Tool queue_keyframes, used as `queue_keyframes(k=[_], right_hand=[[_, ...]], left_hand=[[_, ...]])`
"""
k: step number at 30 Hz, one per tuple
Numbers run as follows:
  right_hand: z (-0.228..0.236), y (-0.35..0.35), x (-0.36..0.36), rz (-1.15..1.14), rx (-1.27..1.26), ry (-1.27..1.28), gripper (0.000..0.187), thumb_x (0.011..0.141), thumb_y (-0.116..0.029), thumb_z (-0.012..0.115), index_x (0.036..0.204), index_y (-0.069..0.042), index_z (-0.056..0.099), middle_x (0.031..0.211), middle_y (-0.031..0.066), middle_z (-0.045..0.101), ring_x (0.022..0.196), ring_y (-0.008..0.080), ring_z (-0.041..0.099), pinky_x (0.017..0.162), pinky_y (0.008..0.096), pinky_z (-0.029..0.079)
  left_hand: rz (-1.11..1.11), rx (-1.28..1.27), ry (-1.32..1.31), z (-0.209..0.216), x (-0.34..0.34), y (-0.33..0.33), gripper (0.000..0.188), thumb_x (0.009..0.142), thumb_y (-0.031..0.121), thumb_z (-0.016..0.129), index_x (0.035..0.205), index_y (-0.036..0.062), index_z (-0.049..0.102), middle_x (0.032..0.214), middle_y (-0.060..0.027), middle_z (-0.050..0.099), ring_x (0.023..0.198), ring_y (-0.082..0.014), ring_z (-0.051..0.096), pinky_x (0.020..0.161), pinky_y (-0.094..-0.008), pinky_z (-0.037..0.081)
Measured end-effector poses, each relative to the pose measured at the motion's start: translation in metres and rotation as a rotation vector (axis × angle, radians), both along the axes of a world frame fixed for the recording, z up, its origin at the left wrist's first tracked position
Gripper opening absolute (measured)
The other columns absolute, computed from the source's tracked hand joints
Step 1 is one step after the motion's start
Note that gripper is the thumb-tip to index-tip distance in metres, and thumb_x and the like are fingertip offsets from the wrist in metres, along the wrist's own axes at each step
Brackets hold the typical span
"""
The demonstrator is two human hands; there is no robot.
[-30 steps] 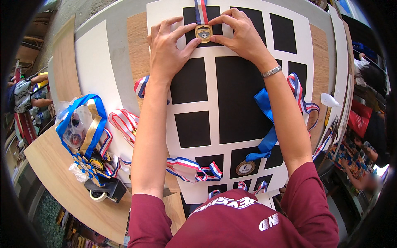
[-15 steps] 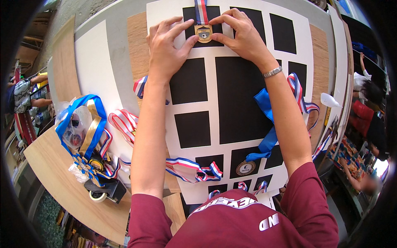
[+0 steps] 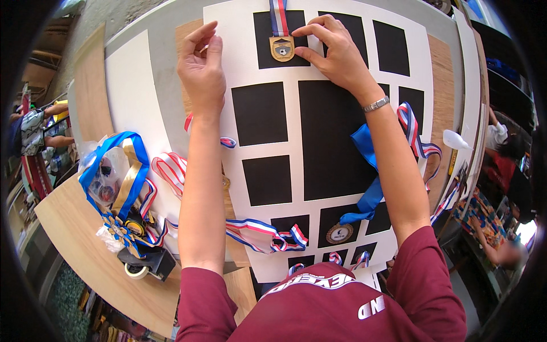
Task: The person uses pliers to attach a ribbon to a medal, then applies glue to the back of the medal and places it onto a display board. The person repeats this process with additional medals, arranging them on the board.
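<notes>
A gold medal (image 3: 282, 50) with a soccer ball on its face lies on a black panel at the far end of a white board (image 3: 290, 119). Its red, white and blue ribbon (image 3: 278, 16) runs away toward the top edge. My right hand (image 3: 336, 48) is beside it, thumb and index fingertip apart at the medal's right edge, seemingly touching it. Off to the left, my left hand (image 3: 202, 71) is raised over the board's left edge with its fingers loosely bent, thumb and index apart, nothing visible in it.
Striped ribbons (image 3: 265, 231) and a blue ribbon (image 3: 369, 196) with a round medal (image 3: 339, 232) lie on the board. At the left are more ribbons (image 3: 169, 171), a plastic bag (image 3: 105, 179) and a tape measure (image 3: 135, 227). Other people (image 3: 493, 222) are at the right.
My left hand has let go of the medal's left side and moved left, away from it. My right hand stays at the medal's right edge.
</notes>
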State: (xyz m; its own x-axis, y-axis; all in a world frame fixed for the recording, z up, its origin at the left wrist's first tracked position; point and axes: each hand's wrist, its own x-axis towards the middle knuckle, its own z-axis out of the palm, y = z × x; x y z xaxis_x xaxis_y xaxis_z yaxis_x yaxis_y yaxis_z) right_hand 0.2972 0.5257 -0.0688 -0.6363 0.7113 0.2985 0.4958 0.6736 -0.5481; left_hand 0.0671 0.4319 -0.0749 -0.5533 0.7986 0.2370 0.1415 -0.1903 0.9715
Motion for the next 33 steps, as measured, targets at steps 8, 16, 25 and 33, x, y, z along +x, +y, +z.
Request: queue_keyframes(k=[8, 16, 25, 33], right_hand=[[-0.001, -0.001, -0.003, -0.002, 0.022, -0.014, 0.039, 0.079, -0.037, 0.083, 0.109, -0.016, 0.073, 0.113, 0.0099, 0.062, 0.109, 0.0263, 0.057, 0.094, 0.0390, 0.046], [0.004, -0.002, -0.002, -0.019, 0.038, -0.027, 0.040, 0.076, -0.038, 0.085, 0.107, -0.017, 0.074, 0.113, 0.0108, 0.062, 0.108, 0.0265, 0.058, 0.093, 0.0397, 0.045], [0.001, -0.001, -0.006, 0.014, 0.039, -0.007, 0.041, 0.074, -0.037, 0.086, 0.107, -0.016, 0.074, 0.113, 0.0104, 0.061, 0.107, 0.0264, 0.057, 0.091, 0.0405, 0.044], [0.002, 0.000, -0.005, 0.026, 0.032, 0.014, 0.042, 0.074, -0.037, 0.085, 0.108, -0.016, 0.073, 0.112, 0.0097, 0.060, 0.108, 0.0271, 0.057, 0.093, 0.0398, 0.043]], left_hand=[[0.130, -0.118, -0.005, 0.009, -0.014, -0.009, 0.019, 0.096, 0.013, 0.067, 0.113, 0.0049, 0.067, 0.096, -0.0023, 0.063, 0.085, -0.0074, 0.056, 0.076, -0.0204, 0.047], [-0.152, 0.133, 0.115, 0.125, 0.039, -0.059, 0.010, 0.089, 0.002, 0.069, 0.094, 0.0052, 0.061, 0.084, -0.0035, 0.057, 0.070, -0.0097, 0.051, 0.064, -0.0216, 0.044], [-0.542, 0.464, -0.066, 0.190, 0.084, -0.096, 0.019, 0.081, 0.005, 0.078, 0.095, 0.0077, 0.067, 0.086, -0.0056, 0.060, 0.072, -0.0153, 0.055, 0.058, -0.0255, 0.044], [-0.190, -0.153, 0.731, 0.068, 0.012, -0.035, 0.025, 0.079, 0.026, 0.080, 0.101, 0.0152, 0.075, 0.108, -0.0063, 0.064, 0.099, -0.0251, 0.056, 0.084, -0.0371, 0.045]])
